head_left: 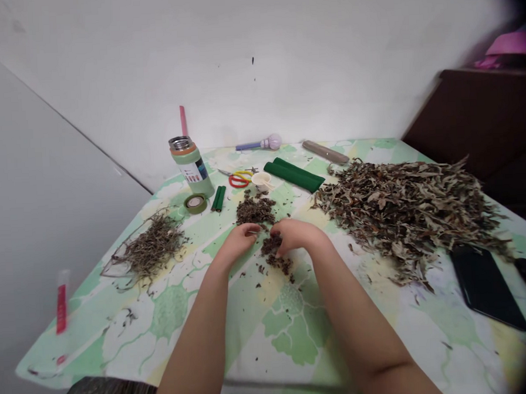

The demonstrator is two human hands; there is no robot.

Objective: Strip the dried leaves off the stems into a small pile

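My left hand (242,239) is at the near left side of a dark pile of crumbled dried leaves (255,210). Its fingers are curled in toward the thumb, and whatever lies between them is too small to make out. Across from it, my right hand (288,235) curves over a smaller heap of crumbs (273,247), touching it. The thumb and fingers of that hand stand apart, with crumbs showing between them. Just behind the pile sits a small white cup (261,180).
Left stands a tangle of dry stems (153,247), with a tape roll (196,203) and an open bottle (193,168) behind. Scissors (239,179), small green rolls (219,198) and larger green rolls (293,175) lie further back. Dried leaves (404,204) and a phone (488,285) are right.
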